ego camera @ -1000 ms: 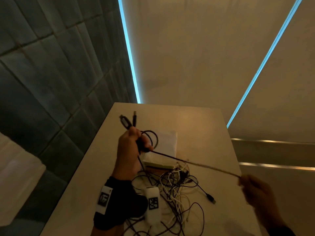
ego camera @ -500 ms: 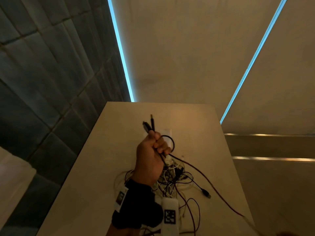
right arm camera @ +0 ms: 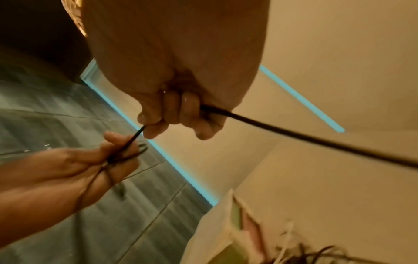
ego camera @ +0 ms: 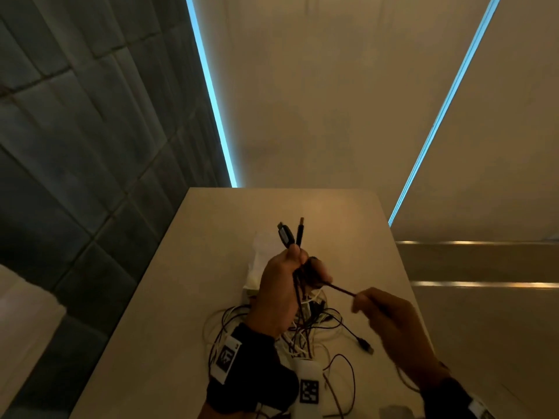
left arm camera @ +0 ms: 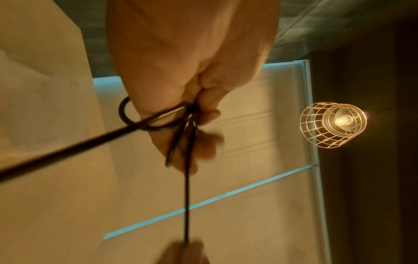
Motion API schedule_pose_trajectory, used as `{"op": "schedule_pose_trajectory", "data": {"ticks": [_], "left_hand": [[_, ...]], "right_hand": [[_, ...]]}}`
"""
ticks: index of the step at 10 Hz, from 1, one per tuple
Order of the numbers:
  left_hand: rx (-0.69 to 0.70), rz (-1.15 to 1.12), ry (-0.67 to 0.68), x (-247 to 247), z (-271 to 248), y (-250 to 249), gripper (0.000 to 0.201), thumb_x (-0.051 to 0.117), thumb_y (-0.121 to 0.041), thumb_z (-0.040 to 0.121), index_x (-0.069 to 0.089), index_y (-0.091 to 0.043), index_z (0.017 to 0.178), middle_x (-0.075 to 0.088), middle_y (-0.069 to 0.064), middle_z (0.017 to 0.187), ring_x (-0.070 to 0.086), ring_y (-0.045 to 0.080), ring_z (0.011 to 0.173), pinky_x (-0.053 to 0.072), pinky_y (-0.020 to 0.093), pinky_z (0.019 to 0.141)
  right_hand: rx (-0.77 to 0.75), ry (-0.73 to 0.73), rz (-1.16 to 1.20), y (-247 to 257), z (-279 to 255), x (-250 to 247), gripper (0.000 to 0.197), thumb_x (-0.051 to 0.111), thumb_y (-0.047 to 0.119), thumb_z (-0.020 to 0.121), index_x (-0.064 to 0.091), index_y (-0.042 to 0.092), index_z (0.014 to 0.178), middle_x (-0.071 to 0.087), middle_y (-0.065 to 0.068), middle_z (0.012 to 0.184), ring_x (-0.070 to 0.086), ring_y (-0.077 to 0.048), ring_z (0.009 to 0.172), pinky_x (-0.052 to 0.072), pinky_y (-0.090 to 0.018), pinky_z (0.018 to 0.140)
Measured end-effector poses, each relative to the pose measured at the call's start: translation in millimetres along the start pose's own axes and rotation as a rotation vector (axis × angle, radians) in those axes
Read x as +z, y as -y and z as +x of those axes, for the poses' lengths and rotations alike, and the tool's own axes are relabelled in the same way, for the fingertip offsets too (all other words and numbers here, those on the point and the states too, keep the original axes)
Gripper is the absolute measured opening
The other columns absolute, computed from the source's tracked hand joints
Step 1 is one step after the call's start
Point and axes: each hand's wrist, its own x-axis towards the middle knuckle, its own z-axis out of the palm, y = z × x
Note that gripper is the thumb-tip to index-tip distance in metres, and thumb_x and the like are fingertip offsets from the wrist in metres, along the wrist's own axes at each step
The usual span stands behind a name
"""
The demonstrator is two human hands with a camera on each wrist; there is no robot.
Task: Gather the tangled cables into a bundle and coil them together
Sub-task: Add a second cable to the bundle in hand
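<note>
My left hand is raised over the table and grips a dark cable, with its two USB plugs sticking up past the fingers. A small loop of that cable wraps by my left hand. My right hand pinches the same cable a short way to the right, and in the right wrist view the cable runs through my right hand. A tangle of black and white cables lies on the table below both hands.
The beige table stands against a wall with blue light strips. A white packet lies behind my left hand. A loose USB plug rests right of the tangle. A caged lamp hangs overhead.
My right hand slid back in along the cable from the far right and now pinches it close to my left hand. My left hand has kept its grip on the plug ends.
</note>
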Motion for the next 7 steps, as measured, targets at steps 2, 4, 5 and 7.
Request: {"op": "schedule_pose_trajectory", "data": {"ticks": [2,4,5,7], "left_hand": [[-0.069,0.219,0.037,-16,-9,-18,0.036,0.028,-0.024,0.105,0.042,-0.011,0.075,0.072,0.025,0.091,0.071,0.036,0.082,0.055,0.043,0.076],[0.077,0.148,0.008,-27,-14,-34,0.027,0.038,-0.025,0.098,0.046,-0.008,0.079,0.061,0.011,0.055,0.059,0.024,0.048,0.055,0.037,0.061],[0.151,-0.153,0.057,-24,-11,-35,0.025,0.044,-0.029,0.09,0.046,-0.012,0.072,0.034,-0.004,0.046,0.032,0.01,0.038,0.041,0.029,0.05],[0.036,-0.308,0.228,25,-17,-8,0.028,0.042,-0.029,0.093,0.049,-0.013,0.07,0.049,0.0,0.061,0.047,0.013,0.053,0.044,0.027,0.056]], "right_hand": [[0.305,-0.31,-0.178,-64,-30,-73,0.033,0.058,0.005,0.092,0.067,0.029,0.071,0.064,0.013,0.059,0.055,-0.008,0.057,0.038,-0.015,0.054],[0.597,-0.314,-0.319,-119,-77,-136,0.05,0.053,0.09,0.057,0.069,0.044,0.068,0.056,-0.001,0.046,0.054,-0.005,0.042,0.035,-0.009,0.038],[0.692,0.096,-0.481,-127,-67,-119,0.025,0.084,0.059,0.052,0.064,0.047,0.04,0.067,0.017,0.06,0.06,0.011,0.067,0.047,-0.016,0.077],[0.302,0.245,-0.154,-15,-28,-38,0.039,0.039,0.061,0.09,0.065,0.041,0.11,0.063,0.024,0.117,0.054,0.006,0.118,0.041,-0.012,0.094]]}}
